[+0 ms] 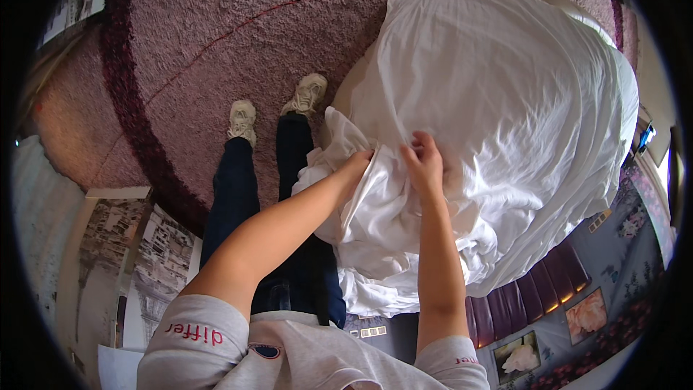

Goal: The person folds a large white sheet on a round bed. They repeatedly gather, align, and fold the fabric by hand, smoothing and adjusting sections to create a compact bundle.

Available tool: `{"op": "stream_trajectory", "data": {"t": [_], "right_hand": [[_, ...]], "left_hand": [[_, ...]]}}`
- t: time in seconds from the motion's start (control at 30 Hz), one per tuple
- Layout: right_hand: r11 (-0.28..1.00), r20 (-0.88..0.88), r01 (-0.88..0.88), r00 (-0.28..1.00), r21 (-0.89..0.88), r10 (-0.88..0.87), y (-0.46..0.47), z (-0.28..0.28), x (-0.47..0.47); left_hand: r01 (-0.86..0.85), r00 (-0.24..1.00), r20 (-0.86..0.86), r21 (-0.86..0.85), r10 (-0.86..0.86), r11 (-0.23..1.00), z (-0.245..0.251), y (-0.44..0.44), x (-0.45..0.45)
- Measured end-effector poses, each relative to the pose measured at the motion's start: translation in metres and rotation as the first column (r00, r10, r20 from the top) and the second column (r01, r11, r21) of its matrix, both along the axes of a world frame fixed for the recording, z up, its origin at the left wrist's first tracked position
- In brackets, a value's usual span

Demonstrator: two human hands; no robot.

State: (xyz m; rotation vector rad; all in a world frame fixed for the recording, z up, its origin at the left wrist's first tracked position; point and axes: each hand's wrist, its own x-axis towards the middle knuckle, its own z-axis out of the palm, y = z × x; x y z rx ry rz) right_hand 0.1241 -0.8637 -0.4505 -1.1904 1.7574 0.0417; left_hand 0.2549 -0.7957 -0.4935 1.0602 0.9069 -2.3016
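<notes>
A wrinkled white sheet [487, 81] is spread over a large bed-like piece with a beige side [352, 84]. Its near part lies bunched in loose folds. My left hand [357, 167] grips a fold at the near left corner, its fingertips partly hidden behind the cloth. Just to the right, my right hand [426, 165] is over the sheet with half-curled fingers and the thumb held apart from them. No cloth shows clearly between those fingers, though a long crease runs toward them.
My shoes [242, 122] are on a shaggy pinkish carpet [243, 16] with a dark purple band [122, 81]. Furniture panels with a printed city picture [111, 227] stand at left. At lower right are a purple padded panel [533, 290] and flower pictures [586, 316].
</notes>
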Motion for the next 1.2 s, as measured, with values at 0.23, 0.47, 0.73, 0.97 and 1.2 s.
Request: {"op": "stream_trajectory", "data": {"t": [0.23, 0.47, 0.73, 0.97, 1.2], "right_hand": [[0.875, -0.249, -0.477, 0.84, 0.082, 0.482, -0.022, -0.036, 0.062], [0.906, -0.24, -0.423, 0.876, 0.035, 0.418, -0.009, -0.051, 0.03], [0.874, -0.215, -0.482, 0.848, 0.064, 0.484, -0.014, -0.056, 0.036], [0.979, 0.158, -0.204, 0.966, -0.018, 0.205, -0.031, -0.014, 0.05], [0.915, 0.328, 0.193, 0.942, -0.355, -0.072, -0.06, 0.085, 0.051]], "left_hand": [[0.353, 0.802, 0.565, -0.185, -0.194, 0.917, -0.06, 0.0, 0.018], [0.631, 0.495, 0.766, 0.008, -0.411, 0.775, -0.141, -0.017, -0.013], [0.696, 0.688, 0.526, -0.28, -0.501, 0.661, -0.126, -0.044, 0.041], [-0.167, 0.981, 0.086, -0.067, 0.172, 0.984, -0.067, -0.107, 0.06], [0.184, 0.912, 0.369, -0.758, 0.178, 0.625, 0.087, -0.148, 0.045]]}}
